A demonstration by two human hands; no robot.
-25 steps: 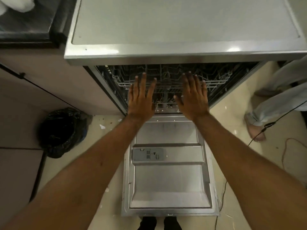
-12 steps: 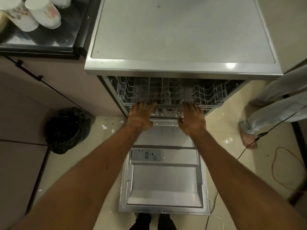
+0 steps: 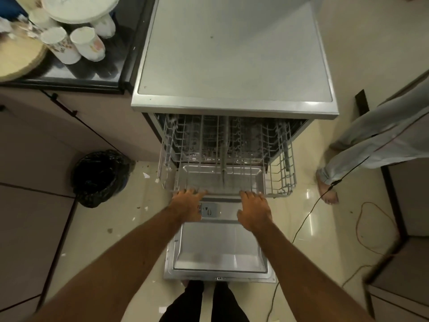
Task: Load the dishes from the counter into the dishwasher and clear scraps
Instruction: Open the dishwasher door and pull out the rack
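- Right, closest in: the open dishwasher door (image 3: 220, 249) lies flat, its lip just ahead of the person's legs (image 3: 204, 303). One careless step forward and a shin meets that steel edge.
- Up to the hands: left hand (image 3: 186, 205) and right hand (image 3: 254, 211) sit at the front rail of the upper rack (image 3: 282, 168). The fingers (image 3: 247, 194) lie close together and bend over the wire. Their tips are hidden, so I can't tell how firm the hold is.
- That rack stands out over the door, empty. Pull harder with one hand and it could skew on its runners, and a sharp tug could bang it against its stops.
- Down on the floor, scraps (image 3: 146, 175) dot the glossy tiles beside the black-bagged bin (image 3: 99, 177). That looks like a slip risk for anyone carrying crockery across.
- A black cable (image 3: 306, 219) runs just right of the door, ready to snag an ankle.
- Another person's bare foot (image 3: 327, 190) stands near the rack's right corner, so a swing that way could clip it.
- Farthest out, the dishes sit on the table (image 3: 62, 85) left of the dishwasher. The floral mugs (image 3: 61, 46) are bunched tight and a white plate (image 3: 79, 8) seems perched on others. Lift the wrong mug first and that plate may slide.
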